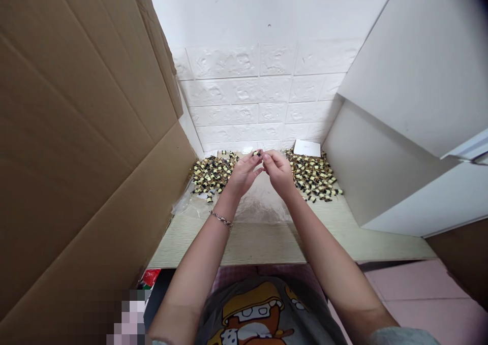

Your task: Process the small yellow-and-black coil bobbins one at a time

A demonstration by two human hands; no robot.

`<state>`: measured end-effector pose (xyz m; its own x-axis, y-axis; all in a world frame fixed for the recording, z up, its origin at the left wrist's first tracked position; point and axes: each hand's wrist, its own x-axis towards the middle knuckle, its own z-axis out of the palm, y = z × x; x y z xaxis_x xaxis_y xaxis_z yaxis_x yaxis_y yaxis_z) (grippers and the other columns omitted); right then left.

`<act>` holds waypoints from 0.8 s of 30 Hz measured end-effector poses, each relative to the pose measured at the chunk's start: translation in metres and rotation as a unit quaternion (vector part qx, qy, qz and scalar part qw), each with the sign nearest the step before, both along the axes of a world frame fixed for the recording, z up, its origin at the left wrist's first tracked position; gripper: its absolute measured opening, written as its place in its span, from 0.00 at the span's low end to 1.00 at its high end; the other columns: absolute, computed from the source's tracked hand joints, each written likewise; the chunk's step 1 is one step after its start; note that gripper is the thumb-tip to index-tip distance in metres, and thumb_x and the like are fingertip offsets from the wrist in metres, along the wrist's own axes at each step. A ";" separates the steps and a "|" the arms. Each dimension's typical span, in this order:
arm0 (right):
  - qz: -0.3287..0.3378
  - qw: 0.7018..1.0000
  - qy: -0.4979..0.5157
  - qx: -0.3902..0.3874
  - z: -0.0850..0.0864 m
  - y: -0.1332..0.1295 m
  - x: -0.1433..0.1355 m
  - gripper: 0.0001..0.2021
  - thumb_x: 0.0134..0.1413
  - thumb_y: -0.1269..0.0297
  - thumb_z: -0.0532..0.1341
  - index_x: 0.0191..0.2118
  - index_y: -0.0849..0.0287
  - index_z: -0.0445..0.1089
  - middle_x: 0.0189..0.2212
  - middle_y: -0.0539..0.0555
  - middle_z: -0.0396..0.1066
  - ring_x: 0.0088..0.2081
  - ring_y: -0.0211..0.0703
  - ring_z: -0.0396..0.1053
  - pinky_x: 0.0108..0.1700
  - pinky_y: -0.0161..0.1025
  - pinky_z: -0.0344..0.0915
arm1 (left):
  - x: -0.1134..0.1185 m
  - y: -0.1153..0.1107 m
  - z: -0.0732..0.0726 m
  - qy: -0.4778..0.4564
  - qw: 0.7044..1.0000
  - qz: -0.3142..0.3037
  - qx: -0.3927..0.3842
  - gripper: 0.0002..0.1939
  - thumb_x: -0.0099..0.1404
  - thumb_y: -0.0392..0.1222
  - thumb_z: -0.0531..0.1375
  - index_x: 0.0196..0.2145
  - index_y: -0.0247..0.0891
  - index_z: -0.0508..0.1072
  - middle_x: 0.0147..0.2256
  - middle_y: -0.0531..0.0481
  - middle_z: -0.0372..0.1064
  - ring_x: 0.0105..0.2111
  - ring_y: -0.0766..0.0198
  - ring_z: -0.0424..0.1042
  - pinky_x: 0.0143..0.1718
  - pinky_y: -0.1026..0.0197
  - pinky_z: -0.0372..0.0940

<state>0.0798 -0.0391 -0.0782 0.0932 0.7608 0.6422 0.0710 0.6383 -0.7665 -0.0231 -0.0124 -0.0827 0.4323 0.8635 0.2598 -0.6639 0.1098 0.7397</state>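
Note:
My left hand [245, 173] pinches a small black-and-pale-yellow part [256, 153], which looks like a tiny wound coil or transformer, between thumb and fingertips. Right beside it, my right hand [278, 171] has its thumb and fingers pressed together at the part's edge; whatever those fingertips hold is too small to make out. Both hands are raised over a clear plastic sheet [263, 205]. Left of them lies a heap of similar parts [213, 172] with brownish ends. Another such heap [314, 177] spreads to the right.
A white paper slip [307, 148] rests on the back of the right heap. Cardboard [87, 131] walls in the left side, a white panel [381, 167] the right, and a white brick-patterned wall [240, 91] the back. The pale wooden tabletop [263, 248] ends near my body.

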 end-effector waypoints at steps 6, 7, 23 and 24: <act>0.004 1.000 0.012 -0.014 -0.002 0.001 0.000 0.11 0.52 0.57 0.52 0.28 0.59 0.65 0.20 0.48 0.56 0.25 0.34 0.57 0.26 0.32 0.56 | 0.001 0.000 -0.001 0.003 1.000 0.005 0.008 0.08 0.51 0.41 0.61 0.30 0.37 0.72 0.32 0.53 0.68 0.34 0.70 0.65 0.37 0.65 0.59; 0.003 1.000 0.016 -0.018 -0.002 0.002 0.000 0.11 0.52 0.57 0.52 0.28 0.58 0.65 0.21 0.47 0.56 0.25 0.33 0.57 0.26 0.32 0.56 | 0.001 0.001 -0.002 0.008 1.000 0.010 0.009 0.08 0.52 0.42 0.61 0.30 0.37 0.72 0.31 0.53 0.68 0.33 0.70 0.65 0.37 0.66 0.59; -0.071 0.996 0.002 -0.055 -0.001 0.005 0.002 0.13 0.51 0.56 0.52 0.26 0.60 0.64 0.23 0.49 0.63 0.25 0.34 0.60 0.27 0.32 0.59 | 0.005 0.000 -0.001 0.095 0.991 0.094 0.019 0.08 0.52 0.45 0.60 0.29 0.38 0.71 0.30 0.54 0.67 0.28 0.74 0.62 0.31 0.70 0.56; -0.078 0.995 -0.007 -0.055 -0.001 0.005 0.002 0.13 0.51 0.56 0.51 0.26 0.60 0.65 0.23 0.49 0.63 0.25 0.34 0.61 0.27 0.32 0.59 | 0.006 -0.001 -0.002 0.096 0.990 0.098 0.019 0.08 0.52 0.45 0.60 0.28 0.38 0.71 0.30 0.54 0.67 0.28 0.74 0.62 0.31 0.70 0.56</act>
<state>0.0813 -0.0336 -0.0795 0.2082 0.8032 0.5581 0.1743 0.5311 -0.8292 -0.0173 -0.0131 -0.0843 0.3010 0.9274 0.2222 -0.5164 -0.0374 0.8556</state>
